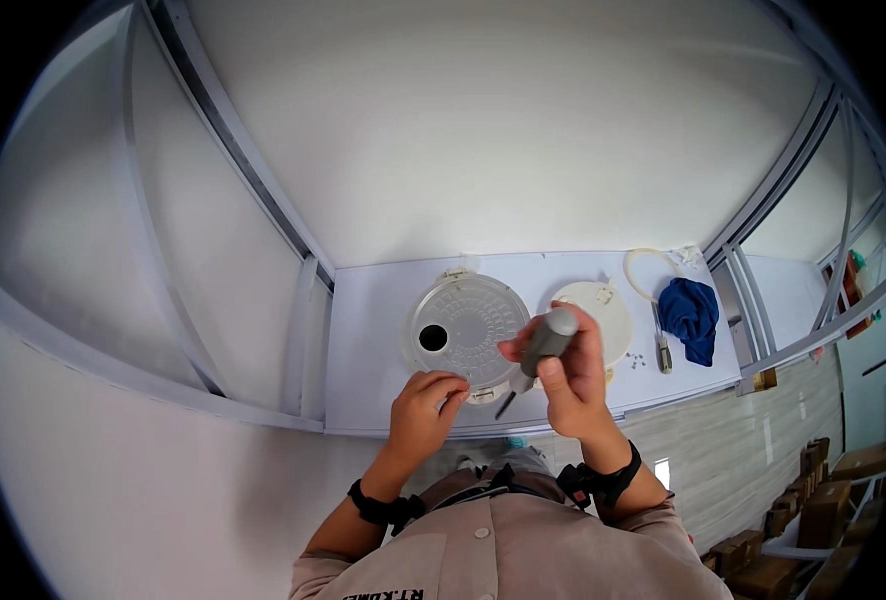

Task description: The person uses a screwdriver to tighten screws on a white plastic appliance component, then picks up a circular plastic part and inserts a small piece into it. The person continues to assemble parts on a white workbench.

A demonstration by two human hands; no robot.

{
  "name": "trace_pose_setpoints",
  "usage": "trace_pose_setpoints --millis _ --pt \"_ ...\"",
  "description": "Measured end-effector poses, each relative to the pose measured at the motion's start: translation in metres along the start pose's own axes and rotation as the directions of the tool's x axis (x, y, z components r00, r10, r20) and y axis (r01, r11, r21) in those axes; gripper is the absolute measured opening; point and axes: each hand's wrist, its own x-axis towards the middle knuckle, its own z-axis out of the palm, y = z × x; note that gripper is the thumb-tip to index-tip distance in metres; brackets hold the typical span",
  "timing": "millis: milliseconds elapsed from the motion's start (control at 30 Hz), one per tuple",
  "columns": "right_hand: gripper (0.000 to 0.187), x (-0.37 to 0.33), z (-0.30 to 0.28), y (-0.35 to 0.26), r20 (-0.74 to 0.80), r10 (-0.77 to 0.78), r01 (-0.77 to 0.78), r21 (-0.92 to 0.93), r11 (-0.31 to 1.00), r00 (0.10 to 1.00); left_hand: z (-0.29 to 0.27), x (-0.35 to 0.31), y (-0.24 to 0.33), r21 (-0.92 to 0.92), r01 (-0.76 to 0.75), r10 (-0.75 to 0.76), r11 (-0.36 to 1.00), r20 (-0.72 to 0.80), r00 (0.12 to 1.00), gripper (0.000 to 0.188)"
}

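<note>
Holding a grey-handled screwdriver [548, 344] in the right hand [577, 390], partly hiding a pale disc [616, 318]; curling the left hand [422, 411] narrowly, obscuring any contents.

white table [363, 330] with grey disc [483, 315], cream disc [611, 320], slim tool [665, 357], pale ring [631, 263], blue cloth [690, 318]

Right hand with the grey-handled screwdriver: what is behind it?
Part of a round white disc shows beyond the right hand and grey-handled screwdriver, on the white tabletop. The disc's lower-left part is covered by the hand, so anything there cannot be seen.
</note>
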Motion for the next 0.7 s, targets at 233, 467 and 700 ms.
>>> trace_pose_setpoints --millis 233,467,700 --pt "0.057 0.006 0.007 -0.004 0.031 -0.270 0.271 -0.037 0.962 0.962 -0.001 0.001 0.005 0.083 -0.067 0.069 0.994 -0.018 0.997 0.012" --pt "0.055 0.001 0.016 0.013 0.038 -0.230 0.231 -0.037 0.972 0.972 -0.003 0.003 0.016 0.007 0.078 -0.078 0.997 0.056 0.995 0.011" --pt "0.054 0.003 0.019 0.024 0.057 -0.267 0.266 0.017 0.964 0.962 -0.004 0.003 0.013 -0.006 0.083 -0.082 0.996 0.102 0.991 0.012"
